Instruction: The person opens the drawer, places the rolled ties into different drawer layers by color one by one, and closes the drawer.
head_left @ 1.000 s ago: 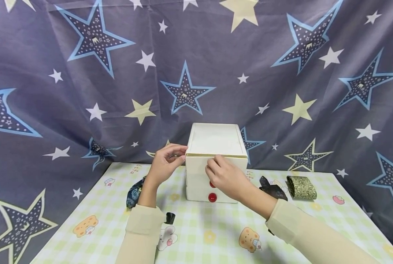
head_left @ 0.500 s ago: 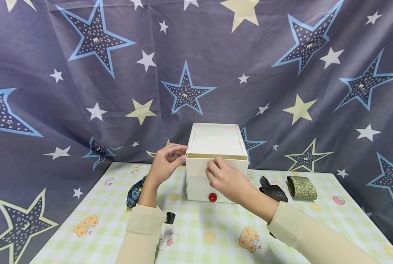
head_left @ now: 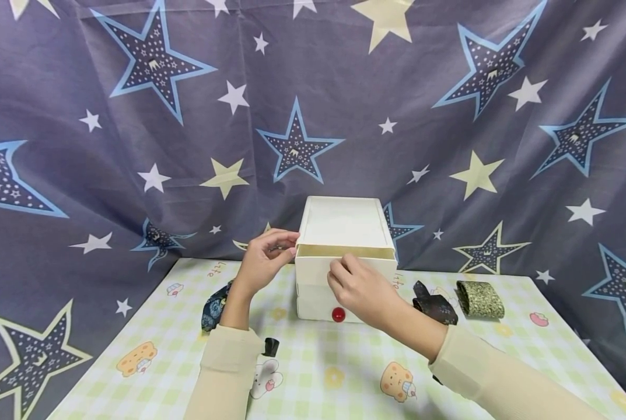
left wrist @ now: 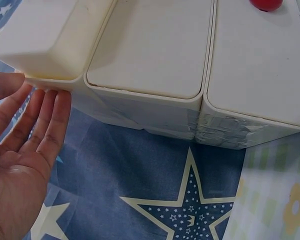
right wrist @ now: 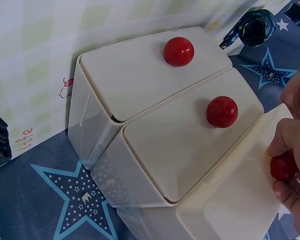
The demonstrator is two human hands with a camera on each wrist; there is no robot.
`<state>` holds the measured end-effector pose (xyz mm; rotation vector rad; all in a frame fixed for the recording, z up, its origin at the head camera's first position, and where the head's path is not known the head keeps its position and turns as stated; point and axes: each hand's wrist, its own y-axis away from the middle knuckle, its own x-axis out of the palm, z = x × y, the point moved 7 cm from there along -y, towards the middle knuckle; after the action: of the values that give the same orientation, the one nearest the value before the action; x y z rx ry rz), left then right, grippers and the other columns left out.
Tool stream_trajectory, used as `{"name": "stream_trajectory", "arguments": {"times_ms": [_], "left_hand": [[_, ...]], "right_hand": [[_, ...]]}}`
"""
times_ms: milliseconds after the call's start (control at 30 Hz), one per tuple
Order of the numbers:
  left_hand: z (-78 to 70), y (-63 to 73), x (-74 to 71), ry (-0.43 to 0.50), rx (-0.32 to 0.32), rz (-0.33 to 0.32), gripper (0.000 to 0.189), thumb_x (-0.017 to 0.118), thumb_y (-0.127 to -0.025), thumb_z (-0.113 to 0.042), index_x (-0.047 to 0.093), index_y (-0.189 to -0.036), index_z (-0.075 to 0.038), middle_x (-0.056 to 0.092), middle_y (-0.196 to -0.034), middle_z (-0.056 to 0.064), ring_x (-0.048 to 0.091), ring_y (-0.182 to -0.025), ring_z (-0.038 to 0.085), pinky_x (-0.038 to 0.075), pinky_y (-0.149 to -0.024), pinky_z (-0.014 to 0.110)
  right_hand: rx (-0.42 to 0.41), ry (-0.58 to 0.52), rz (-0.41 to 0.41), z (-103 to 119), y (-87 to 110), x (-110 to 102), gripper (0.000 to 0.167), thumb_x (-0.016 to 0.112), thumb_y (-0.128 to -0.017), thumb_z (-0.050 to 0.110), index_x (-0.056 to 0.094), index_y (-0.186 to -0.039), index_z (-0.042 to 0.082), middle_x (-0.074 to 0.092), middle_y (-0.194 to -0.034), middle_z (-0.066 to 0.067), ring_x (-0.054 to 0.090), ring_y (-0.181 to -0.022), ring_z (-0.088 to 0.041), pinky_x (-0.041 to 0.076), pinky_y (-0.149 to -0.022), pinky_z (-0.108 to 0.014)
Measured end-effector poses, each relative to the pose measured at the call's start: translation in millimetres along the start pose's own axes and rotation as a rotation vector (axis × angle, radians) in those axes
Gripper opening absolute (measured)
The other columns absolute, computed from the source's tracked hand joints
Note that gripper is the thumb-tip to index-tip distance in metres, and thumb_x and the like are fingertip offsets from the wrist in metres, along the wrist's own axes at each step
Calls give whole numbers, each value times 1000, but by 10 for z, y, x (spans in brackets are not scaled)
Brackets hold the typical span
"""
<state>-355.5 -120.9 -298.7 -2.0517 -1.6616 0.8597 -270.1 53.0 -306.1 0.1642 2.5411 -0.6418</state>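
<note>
Right fingers (right wrist: 289, 194) round red knob (right wrist: 284, 167) (drawer (head_left: 313, 273) ajar)

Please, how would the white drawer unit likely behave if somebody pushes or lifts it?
The white drawer unit is probably stiff, as its flat walls hold straight edges. It may be light for its size, since the top drawer shows a thin rim. Pushed high from behind, it could tip forward, because that drawer stands partly out.

Bright, even head view, dimmer, greyer wrist views, soft shadows on tablecloth (head_left: 304, 367)
</note>
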Motion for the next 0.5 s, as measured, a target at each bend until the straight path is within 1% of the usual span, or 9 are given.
{"name": "stream_trajectory", "arguments": {"times_ms": [233, 367, 500], "left_hand": [[3, 7, -5, -7, 10, -3, 28, 69, -94, 6, 68, -121, 11, 65, -116, 23, 67, -99, 20, 59, -81, 26], [126, -14, -10, -11, 4, 1, 29, 69, -94, 6, 68, -122, 11, 64, -117, 23, 67, -100, 21, 59, -82, 26], [254, -35, -28, -14, 2, -6, 29, 69, -94, 6, 69, -123, 9, 64, -118, 22, 67, -100, 20, 59, -82, 25]], "right_hand": [[6, -18, -20, 20, -1, -58, 11, 74, -91, 2, 73, -101, -1, 64, -99, -13, 48, -82, -26, 43, -74, -32], [12, -29, -27, 24, 10, -87, 10, 75, -90, 2, 73, -99, 0, 63, -98, -13, 47, -81, -26, 42, -73, -32], [8, -26, -19, 35, 18, -99, 11, 75, -90, 2, 73, -100, 0, 64, -99, -13, 47, -81, -26, 42, -73, -32]]}}
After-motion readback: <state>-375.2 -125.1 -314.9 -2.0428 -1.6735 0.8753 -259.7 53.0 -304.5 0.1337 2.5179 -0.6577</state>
